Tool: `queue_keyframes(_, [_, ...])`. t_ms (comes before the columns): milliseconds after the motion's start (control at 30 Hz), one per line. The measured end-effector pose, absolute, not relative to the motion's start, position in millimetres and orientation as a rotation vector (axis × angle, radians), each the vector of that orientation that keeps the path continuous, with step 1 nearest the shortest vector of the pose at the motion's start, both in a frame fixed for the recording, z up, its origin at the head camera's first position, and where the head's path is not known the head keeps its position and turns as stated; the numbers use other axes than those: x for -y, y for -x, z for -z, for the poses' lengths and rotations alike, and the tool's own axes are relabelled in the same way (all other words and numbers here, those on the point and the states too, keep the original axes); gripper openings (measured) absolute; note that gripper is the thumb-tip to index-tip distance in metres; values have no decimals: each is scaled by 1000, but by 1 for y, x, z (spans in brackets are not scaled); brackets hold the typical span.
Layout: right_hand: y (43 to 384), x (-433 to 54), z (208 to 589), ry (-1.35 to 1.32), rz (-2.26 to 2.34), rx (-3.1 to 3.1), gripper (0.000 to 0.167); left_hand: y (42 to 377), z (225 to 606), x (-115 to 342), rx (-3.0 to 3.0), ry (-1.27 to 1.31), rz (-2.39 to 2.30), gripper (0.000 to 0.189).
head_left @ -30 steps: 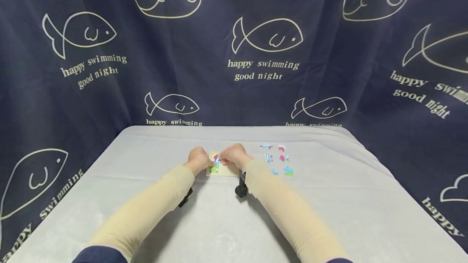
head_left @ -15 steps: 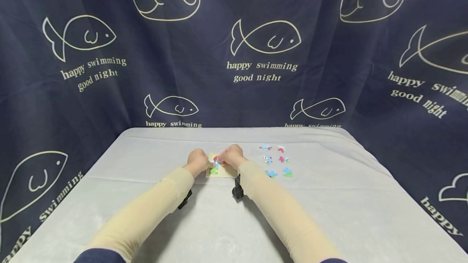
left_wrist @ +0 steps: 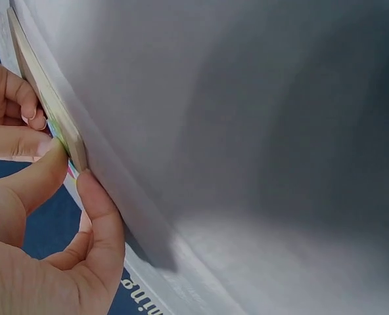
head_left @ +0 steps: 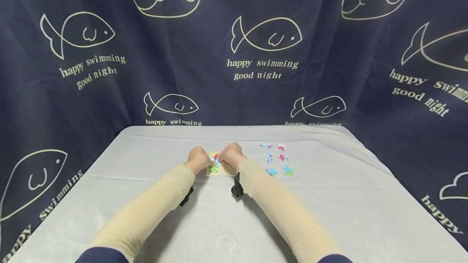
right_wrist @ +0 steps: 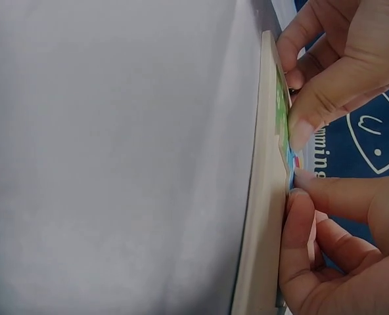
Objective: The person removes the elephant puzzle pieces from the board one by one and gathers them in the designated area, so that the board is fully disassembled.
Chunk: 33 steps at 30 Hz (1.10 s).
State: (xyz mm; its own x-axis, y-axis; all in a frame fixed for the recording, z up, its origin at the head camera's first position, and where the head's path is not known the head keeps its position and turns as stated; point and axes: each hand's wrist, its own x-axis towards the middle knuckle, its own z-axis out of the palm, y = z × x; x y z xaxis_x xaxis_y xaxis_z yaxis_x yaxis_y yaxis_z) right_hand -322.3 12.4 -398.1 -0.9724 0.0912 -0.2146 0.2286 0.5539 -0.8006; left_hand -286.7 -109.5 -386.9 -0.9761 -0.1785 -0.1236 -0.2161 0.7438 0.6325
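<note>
A wooden puzzle board (head_left: pixel 227 172) lies on the table, its left part filled with green, blue, yellow and red puzzle pieces (head_left: pixel 214 169). At its left side, my left hand (head_left: pixel 198 159) grips the board's edge, thumb on the picture side and index finger against the rim, as the left wrist view shows. Over the middle of the board, my right hand (head_left: pixel 232 154) pinches a small puzzle piece with blue on it (right_wrist: pixel 291 178) between thumb and index finger, right at the fitted pieces. Most of that piece is hidden by the fingers.
Several loose puzzle pieces (head_left: pixel 268 158) lie in two columns to the right of the board, among them a blue and green corner piece (head_left: pixel 288 170). The right sleeve (head_left: pixel 278 198) passes close by the nearest ones. A navy curtain (head_left: pixel 215 84) hangs behind the table.
My right hand has shifted slightly left over the board, close to the fitted pieces. A blue loose piece beside the right sleeve shows more now. My left hand stays in place.
</note>
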Motion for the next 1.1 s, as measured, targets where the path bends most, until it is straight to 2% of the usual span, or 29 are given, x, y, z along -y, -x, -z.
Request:
queue_keyframes(300, [322,-9,398,-337,1379,-2637,12,287,388,110,-2870,320,-1054,32])
queue_keyframes(567, [320,-10,396,-319,1428,-2616,10,288,386,110,-2893,316,-990,38])
queue_keyframes(1100, [325,-11,395,-356,1349,-2653,16,291,387,111,-2878,325,-976,32])
